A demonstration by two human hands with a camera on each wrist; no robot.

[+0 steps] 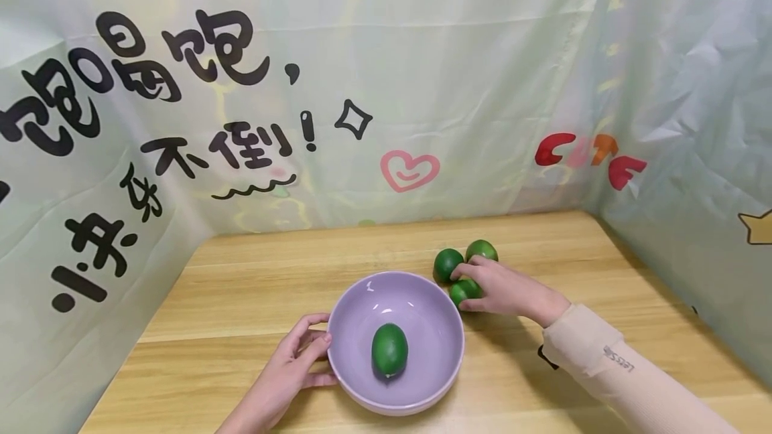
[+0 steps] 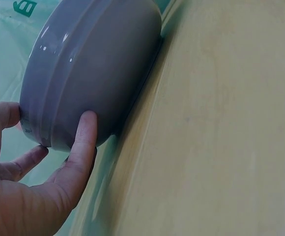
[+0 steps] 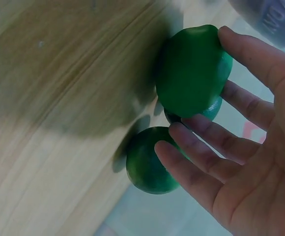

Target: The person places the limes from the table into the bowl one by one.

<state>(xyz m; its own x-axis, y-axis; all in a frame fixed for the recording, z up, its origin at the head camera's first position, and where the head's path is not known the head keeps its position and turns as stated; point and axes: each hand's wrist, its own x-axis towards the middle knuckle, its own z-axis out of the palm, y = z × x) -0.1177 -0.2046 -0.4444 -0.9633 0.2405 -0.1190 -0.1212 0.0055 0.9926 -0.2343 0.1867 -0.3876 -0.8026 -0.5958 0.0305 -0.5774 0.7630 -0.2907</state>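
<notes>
A lavender bowl (image 1: pixel 395 406) stands on the wooden table, with one green lime (image 1: pixel 389 349) lying in it. My left hand (image 1: pixel 295 360) rests against the bowl's left side, spread fingers on its outer wall and a fingertip right at the rim. Beyond the bowl's right edge lie three more limes: a near one (image 1: pixel 464 293), a dark one (image 1: pixel 449 264) and a far one (image 1: pixel 482 250). Around the near one my right hand (image 1: pixel 503 290) is spread, thumb (image 3: pixel 248 51) against one end and the other fingers extended along its side.
The wooden table (image 1: pixel 253 286) carries everything. Behind and beside it hang printed cloth walls (image 1: pixel 482 86) with lettering and drawings. A small black object (image 1: pixel 547 357) shows beside the right sleeve (image 1: pixel 627 367).
</notes>
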